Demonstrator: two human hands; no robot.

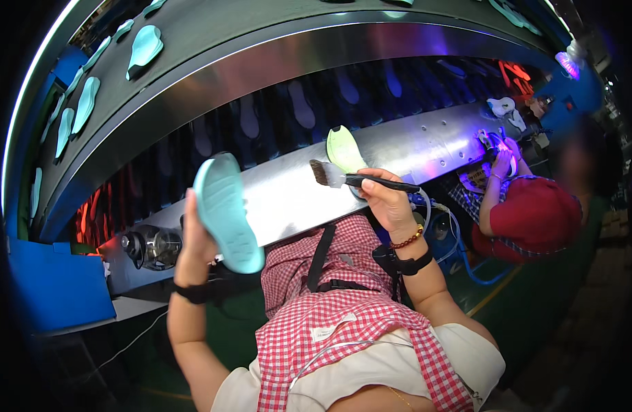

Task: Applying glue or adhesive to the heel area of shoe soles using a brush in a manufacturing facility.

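The left hand (194, 237) grips a teal shoe sole (227, 213) by its edge — likely light, bendy rubber; the right hand (387, 200) is closed on a brush (360, 180).

One brush (350, 178), two near soles (227, 213)

left hand (192, 237) gripping sole (227, 213), right hand (388, 202) gripping brush (350, 180)
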